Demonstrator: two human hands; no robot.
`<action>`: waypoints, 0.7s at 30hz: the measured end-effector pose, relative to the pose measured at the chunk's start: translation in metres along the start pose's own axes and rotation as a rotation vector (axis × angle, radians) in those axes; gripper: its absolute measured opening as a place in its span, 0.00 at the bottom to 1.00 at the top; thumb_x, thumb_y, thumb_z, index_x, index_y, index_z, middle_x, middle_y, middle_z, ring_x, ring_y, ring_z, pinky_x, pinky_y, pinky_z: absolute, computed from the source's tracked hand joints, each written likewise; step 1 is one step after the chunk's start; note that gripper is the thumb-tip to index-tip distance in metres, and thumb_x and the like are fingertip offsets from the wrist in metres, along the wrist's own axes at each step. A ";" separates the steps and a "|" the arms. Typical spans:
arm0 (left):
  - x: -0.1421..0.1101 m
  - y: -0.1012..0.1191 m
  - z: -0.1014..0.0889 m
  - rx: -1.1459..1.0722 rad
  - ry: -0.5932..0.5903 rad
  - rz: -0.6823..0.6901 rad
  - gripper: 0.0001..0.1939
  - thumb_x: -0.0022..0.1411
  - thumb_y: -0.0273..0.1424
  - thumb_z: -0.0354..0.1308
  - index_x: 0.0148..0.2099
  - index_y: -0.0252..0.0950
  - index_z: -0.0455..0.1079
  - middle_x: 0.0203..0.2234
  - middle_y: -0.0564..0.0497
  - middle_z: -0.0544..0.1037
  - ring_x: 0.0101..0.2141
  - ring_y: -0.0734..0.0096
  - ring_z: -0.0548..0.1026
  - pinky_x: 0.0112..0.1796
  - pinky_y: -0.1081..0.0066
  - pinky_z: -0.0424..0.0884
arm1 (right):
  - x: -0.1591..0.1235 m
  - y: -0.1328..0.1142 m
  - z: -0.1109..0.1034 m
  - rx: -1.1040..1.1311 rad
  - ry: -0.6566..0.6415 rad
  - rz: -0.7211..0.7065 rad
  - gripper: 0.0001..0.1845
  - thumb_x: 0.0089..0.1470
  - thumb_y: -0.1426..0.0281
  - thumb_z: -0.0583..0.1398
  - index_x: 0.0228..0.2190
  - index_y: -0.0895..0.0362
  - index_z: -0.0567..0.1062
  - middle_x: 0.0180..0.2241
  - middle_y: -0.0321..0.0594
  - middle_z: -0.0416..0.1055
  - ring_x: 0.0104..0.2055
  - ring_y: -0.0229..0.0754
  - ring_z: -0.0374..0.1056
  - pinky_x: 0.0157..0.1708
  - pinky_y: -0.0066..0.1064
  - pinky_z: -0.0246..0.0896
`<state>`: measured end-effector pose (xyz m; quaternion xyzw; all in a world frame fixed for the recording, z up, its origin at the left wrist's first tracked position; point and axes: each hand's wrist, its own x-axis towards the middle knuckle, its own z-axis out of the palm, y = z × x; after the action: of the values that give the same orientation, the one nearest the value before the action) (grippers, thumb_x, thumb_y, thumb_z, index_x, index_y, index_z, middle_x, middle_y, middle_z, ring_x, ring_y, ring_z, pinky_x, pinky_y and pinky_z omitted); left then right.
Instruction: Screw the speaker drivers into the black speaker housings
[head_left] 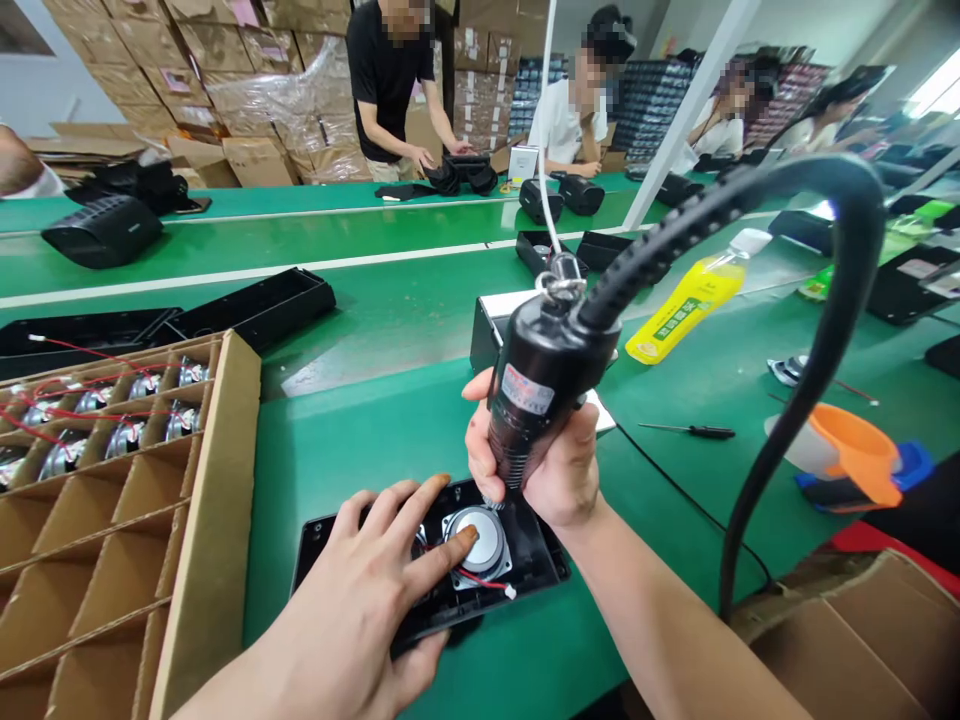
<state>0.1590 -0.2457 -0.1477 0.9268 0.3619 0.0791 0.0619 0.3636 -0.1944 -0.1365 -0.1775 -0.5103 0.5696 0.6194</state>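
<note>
A black plastic speaker housing (544, 560) lies open side up on the green bench, with a round silver speaker (480, 545) seated in it. A red wire with a white plug trails from the speaker. My left hand (382, 570) grips the housing, its index finger pressing on the speaker and its thumb at the near edge. In my right hand (559, 470) is a black electric screwdriver (544, 365), held upright with fingers wrapped round its body. Its lower end points down at the speaker's far corner; the bit's tip is hidden.
To the left stands a cardboard divider box (206, 520) with several speakers. A thick black cable (862, 250) loops on the right. Beyond lie a yellow bottle (690, 300), a hand screwdriver (709, 432) and an orange cup (851, 445). Co-workers sit and stand across the bench.
</note>
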 end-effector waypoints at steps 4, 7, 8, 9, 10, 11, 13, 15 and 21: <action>0.001 0.001 0.002 -0.023 0.016 -0.018 0.41 0.48 0.29 0.64 0.66 0.54 0.69 0.69 0.43 0.63 0.62 0.39 0.65 0.57 0.39 0.61 | 0.000 0.001 0.000 0.007 -0.014 0.017 0.40 0.57 0.31 0.56 0.41 0.57 0.74 0.21 0.35 0.68 0.14 0.33 0.58 0.14 0.23 0.55; 0.001 0.000 0.003 -0.034 0.020 -0.027 0.41 0.47 0.29 0.64 0.66 0.55 0.70 0.69 0.43 0.64 0.62 0.40 0.65 0.56 0.39 0.62 | -0.001 0.003 0.000 0.015 -0.014 0.010 0.40 0.57 0.32 0.56 0.40 0.57 0.74 0.21 0.35 0.68 0.14 0.33 0.58 0.14 0.23 0.54; 0.001 -0.001 0.003 -0.027 0.022 -0.025 0.42 0.46 0.28 0.64 0.66 0.54 0.70 0.69 0.43 0.64 0.61 0.39 0.66 0.56 0.39 0.62 | -0.001 0.003 0.001 0.017 -0.014 0.008 0.39 0.57 0.32 0.56 0.40 0.57 0.74 0.21 0.35 0.68 0.14 0.33 0.58 0.14 0.23 0.54; 0.000 -0.001 0.002 -0.016 0.020 -0.011 0.44 0.45 0.28 0.63 0.66 0.54 0.69 0.69 0.42 0.64 0.61 0.39 0.66 0.56 0.39 0.63 | -0.001 0.001 0.002 0.019 -0.014 0.006 0.39 0.57 0.32 0.56 0.41 0.57 0.74 0.21 0.35 0.68 0.15 0.33 0.58 0.14 0.23 0.54; 0.000 -0.001 0.002 -0.002 0.019 0.006 0.45 0.44 0.27 0.63 0.66 0.54 0.68 0.69 0.42 0.64 0.61 0.39 0.66 0.55 0.39 0.63 | -0.002 -0.002 0.003 0.022 -0.014 0.004 0.38 0.58 0.33 0.56 0.42 0.56 0.74 0.22 0.34 0.68 0.15 0.33 0.58 0.15 0.24 0.55; 0.000 -0.002 0.003 0.014 0.024 0.021 0.45 0.44 0.27 0.63 0.67 0.54 0.68 0.69 0.42 0.64 0.60 0.39 0.66 0.55 0.39 0.64 | -0.002 -0.007 0.004 0.026 -0.006 -0.001 0.37 0.59 0.33 0.56 0.45 0.54 0.75 0.22 0.34 0.68 0.15 0.34 0.58 0.15 0.24 0.56; 0.000 -0.001 0.005 0.051 0.043 0.035 0.46 0.43 0.26 0.63 0.67 0.53 0.67 0.69 0.41 0.64 0.60 0.39 0.67 0.55 0.39 0.65 | -0.003 -0.025 0.004 0.027 0.032 -0.064 0.34 0.62 0.36 0.55 0.48 0.52 0.76 0.24 0.34 0.69 0.16 0.36 0.60 0.16 0.26 0.58; 0.000 -0.001 0.008 0.080 0.076 0.019 0.45 0.44 0.25 0.64 0.66 0.52 0.67 0.69 0.40 0.63 0.60 0.39 0.67 0.55 0.40 0.65 | -0.002 -0.050 0.001 -0.029 0.105 -0.198 0.30 0.64 0.41 0.55 0.50 0.50 0.77 0.25 0.35 0.70 0.18 0.38 0.64 0.18 0.29 0.62; -0.003 -0.009 0.016 0.083 0.068 0.090 0.42 0.50 0.30 0.70 0.67 0.53 0.66 0.74 0.39 0.55 0.64 0.33 0.64 0.53 0.39 0.68 | 0.017 -0.095 -0.028 -0.352 0.375 -0.560 0.29 0.59 0.40 0.61 0.43 0.52 0.78 0.21 0.31 0.67 0.14 0.36 0.58 0.12 0.27 0.54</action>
<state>0.1536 -0.2418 -0.1652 0.9406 0.3249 0.0983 0.0074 0.4337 -0.1971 -0.0648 -0.2359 -0.5068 0.2393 0.7939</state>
